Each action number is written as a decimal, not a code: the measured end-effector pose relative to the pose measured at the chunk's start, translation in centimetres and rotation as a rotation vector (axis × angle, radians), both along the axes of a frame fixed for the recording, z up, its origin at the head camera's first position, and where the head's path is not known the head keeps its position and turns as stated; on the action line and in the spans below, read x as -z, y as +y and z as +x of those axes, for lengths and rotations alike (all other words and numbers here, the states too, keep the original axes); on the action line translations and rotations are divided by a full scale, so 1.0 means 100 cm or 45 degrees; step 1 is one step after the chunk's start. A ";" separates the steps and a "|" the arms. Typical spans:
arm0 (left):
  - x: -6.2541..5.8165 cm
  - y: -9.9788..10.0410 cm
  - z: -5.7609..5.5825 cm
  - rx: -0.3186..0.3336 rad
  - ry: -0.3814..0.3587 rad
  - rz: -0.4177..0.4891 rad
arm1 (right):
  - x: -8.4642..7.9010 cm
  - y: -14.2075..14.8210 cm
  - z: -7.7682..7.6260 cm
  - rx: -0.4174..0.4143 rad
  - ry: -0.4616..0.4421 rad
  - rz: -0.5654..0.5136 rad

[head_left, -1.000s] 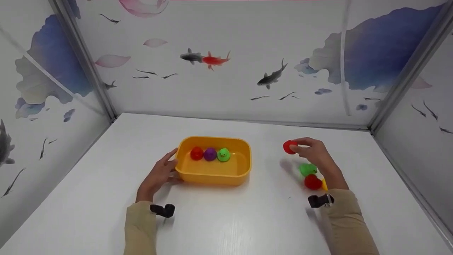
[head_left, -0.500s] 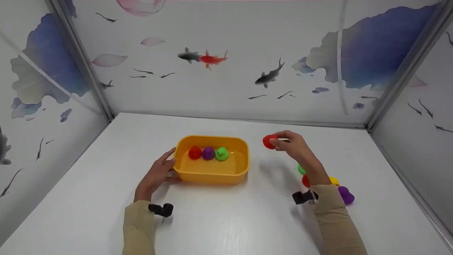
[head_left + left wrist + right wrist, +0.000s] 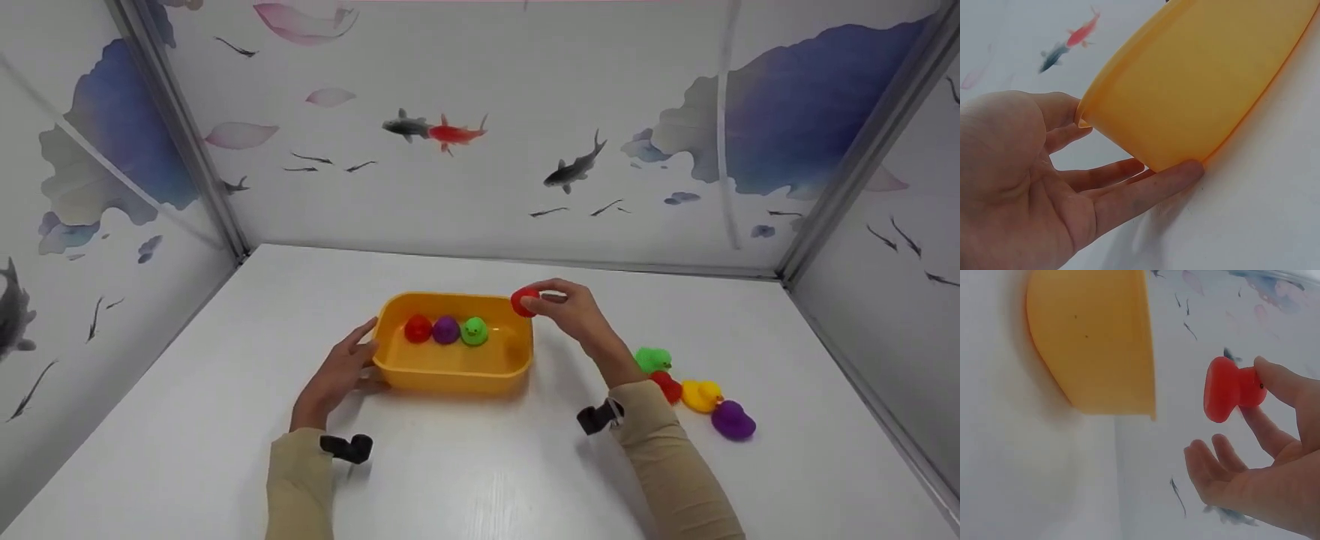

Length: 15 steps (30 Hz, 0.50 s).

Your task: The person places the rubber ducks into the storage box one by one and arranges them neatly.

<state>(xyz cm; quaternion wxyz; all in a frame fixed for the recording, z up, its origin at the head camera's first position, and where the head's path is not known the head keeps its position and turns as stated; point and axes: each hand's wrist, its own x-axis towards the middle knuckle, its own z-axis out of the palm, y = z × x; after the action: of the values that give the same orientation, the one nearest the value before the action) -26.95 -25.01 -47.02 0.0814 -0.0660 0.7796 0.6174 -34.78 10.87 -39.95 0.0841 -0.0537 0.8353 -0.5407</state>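
Observation:
My right hand [image 3: 579,309] pinches a red toy duck [image 3: 1221,389] by its head, between thumb and finger, with the other fingers held loosely apart. In the head view that duck [image 3: 523,301] overlaps the far right corner of a yellow plastic bin [image 3: 450,381]. My left hand [image 3: 341,373] touches the left end of the bin with extended fingers. In the left wrist view some fingertips are at the rim and others [image 3: 1185,171] lie along the bottom edge. Inside the bin, in a row, sit a red toy [image 3: 418,328], a purple toy [image 3: 446,330] and a green duck [image 3: 474,331].
On the white table [image 3: 450,480], right of my right forearm, lies a slanting row of ducks: green [image 3: 652,359], red [image 3: 666,386], yellow [image 3: 701,395] and purple [image 3: 733,420]. White walls [image 3: 480,210] printed with fish and leaves enclose the table at back and sides.
My right hand has carried the red duck leftward from near the loose ducks to the bin's right rim. The ducks behind that arm show again. The left hand keeps its place at the bin.

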 end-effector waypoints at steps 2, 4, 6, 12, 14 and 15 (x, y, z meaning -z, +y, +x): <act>0.000 0.000 0.001 0.004 0.003 0.001 | 0.006 -0.009 -0.001 0.001 -0.006 -0.014; 0.000 0.001 0.001 0.003 0.003 0.008 | 0.012 -0.017 -0.003 0.010 -0.022 -0.010; 0.001 0.001 0.000 -0.001 -0.003 0.006 | 0.018 -0.024 -0.004 0.014 -0.045 -0.010; 0.000 0.000 0.000 0.011 0.004 0.011 | 0.033 -0.036 -0.008 0.034 -0.112 -0.037; 0.000 0.000 0.000 0.019 0.015 0.010 | 0.037 -0.039 -0.008 0.039 -0.127 -0.039; 0.001 0.000 0.001 0.022 0.019 0.006 | 0.038 -0.040 -0.008 0.042 -0.133 -0.037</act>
<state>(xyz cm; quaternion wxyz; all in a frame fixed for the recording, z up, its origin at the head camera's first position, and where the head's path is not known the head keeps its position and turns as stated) -26.88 -25.01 -47.07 0.0810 -0.0545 0.7793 0.6190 -35.60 6.91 -43.79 0.1180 -0.0128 0.8227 -0.5560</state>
